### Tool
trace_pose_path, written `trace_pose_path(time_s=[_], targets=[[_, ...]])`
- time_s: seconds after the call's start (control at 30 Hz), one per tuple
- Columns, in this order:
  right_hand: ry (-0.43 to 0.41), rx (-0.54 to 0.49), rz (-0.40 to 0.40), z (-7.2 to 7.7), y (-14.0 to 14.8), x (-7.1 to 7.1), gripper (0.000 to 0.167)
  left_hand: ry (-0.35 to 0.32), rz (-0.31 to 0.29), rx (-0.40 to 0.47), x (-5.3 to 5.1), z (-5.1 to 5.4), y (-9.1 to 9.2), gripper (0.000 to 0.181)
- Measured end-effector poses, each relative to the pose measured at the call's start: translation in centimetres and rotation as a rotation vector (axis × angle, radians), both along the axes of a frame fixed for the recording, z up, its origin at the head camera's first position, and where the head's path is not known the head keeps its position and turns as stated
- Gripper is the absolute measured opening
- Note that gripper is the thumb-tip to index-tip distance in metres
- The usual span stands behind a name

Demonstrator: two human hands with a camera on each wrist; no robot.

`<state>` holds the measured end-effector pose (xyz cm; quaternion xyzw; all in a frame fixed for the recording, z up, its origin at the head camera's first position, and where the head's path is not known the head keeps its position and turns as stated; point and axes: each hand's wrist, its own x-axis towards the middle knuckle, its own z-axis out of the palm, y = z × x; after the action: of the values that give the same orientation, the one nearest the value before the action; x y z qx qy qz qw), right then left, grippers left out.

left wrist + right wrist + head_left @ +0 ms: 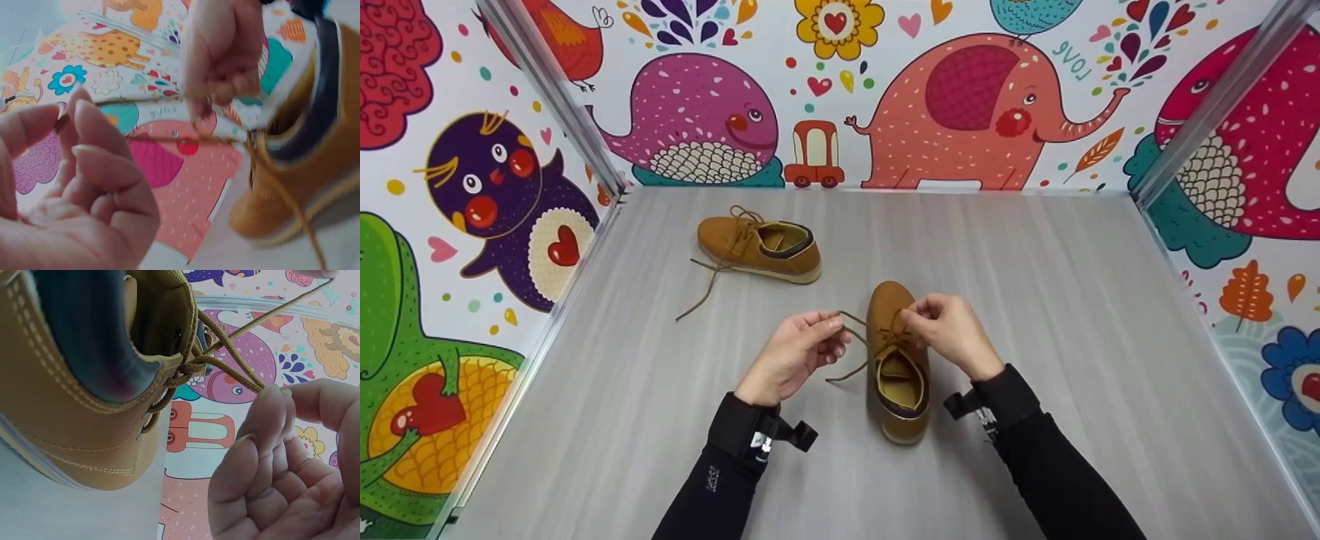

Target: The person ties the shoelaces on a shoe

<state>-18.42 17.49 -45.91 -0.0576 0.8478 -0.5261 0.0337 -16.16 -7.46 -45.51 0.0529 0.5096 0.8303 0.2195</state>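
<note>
On the desk [1072,360], the near shoe [898,352] points its toe to twelve o'clock. At its nine, the left hand's [797,352] grip pinches a lace [157,138]; at its two, the right hand's [951,331] grip pinches a lace loop [233,372]. The other shoe [765,251] lies at its ten. Toward one, the printed wall [900,97] reads "LOVE", mirrored. Lettering on the left sleeve [712,478] is too small to read.
</note>
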Motion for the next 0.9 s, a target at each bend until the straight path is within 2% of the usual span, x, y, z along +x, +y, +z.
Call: trace_pose_path(time_s=[0.13, 0.2, 0.27, 0.4, 0.5, 0.6, 0.73, 0.8, 0.9], targets=[[-0.005, -0.005, -0.003, 0.0, 0.0, -0.1, 0.014, -0.025, 0.024, 0.125, 0.1, -0.1, 0.9, 0.006], [-0.004, -0.009, -0.006, 0.0, 0.0, -0.1, 0.014, -0.008, 0.039, 0.115, 0.1, -0.4, 1.4, 0.004], [-0.004, -0.010, -0.012, 0.0, 0.0, -0.1, 0.014, 0.021, 0.049, 0.041, 0.1, -1.0, 1.8, 0.004], [-0.002, -0.007, -0.023, 0.1, 0.0, -0.1, 0.014, 0.080, 0.064, -0.185, 0.3, -2.6, 2.7, 0.012], [-0.004, 0.003, -0.025, 0.1, 0.0, -0.1, 0.014, 0.105, 0.064, -0.277, 0.6, -3.6, 3.5, 0.014], [-0.004, 0.006, -0.019, 0.1, 0.1, 0.0, 0.015, 0.158, 0.038, -0.382, 0.8, -4.0, 4.3, 0.015], [-0.001, -0.006, -0.002, 0.0, 0.0, 0.0, 0.016, 0.216, 0.009, -0.569, 0.8, -4.0, 4.5, 0.023], [-0.002, -0.004, 0.006, -0.1, 0.0, 0.0, 0.017, 0.208, 0.026, -0.617, 0.4, -4.1, 4.2, 0.031], [0.001, 0.006, 0.009, -0.2, 0.1, 0.1, 0.017, 0.159, 0.075, -0.599, -0.4, -4.2, 3.6, 0.046]])
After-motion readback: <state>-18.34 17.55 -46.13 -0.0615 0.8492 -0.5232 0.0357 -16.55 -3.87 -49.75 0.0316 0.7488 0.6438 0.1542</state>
